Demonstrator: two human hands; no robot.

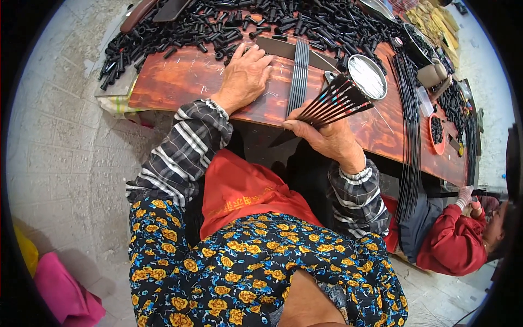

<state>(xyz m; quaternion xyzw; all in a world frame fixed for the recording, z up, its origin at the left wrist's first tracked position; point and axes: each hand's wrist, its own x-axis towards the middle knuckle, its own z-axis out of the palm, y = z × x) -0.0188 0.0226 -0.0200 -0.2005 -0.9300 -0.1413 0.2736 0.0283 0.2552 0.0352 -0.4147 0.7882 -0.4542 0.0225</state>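
The right hand (327, 139) holds a fanned bundle of thin black rods (335, 103) at the near edge of the reddish wooden bench (180, 82). Its grip is pressed together around the lower ends of the rods, thumb on the near side, so the bundle rises out of the fist and spreads up and to the right, its tips ending just beside a round metal dish (368, 76). Several of the rods carry short coloured bands, red and light blue, partway along. The left hand (245, 76) lies palm down on the bench, well to the left of the bundle, fingers spread and loosely curled, the fingertips touching the edge of a large heap of short black tubes (229, 24) that covers the far side of the bench; whether it pinches one of the tubes is hard to tell from this angle. Between the two hands a flat row of black rods (298, 76) lies on the wood, running away from the person. A long sheaf of black rods (411, 131) lies along the right part of the bench. At the lower right a second person in a red sleeve (452, 242) sits beside the bench.
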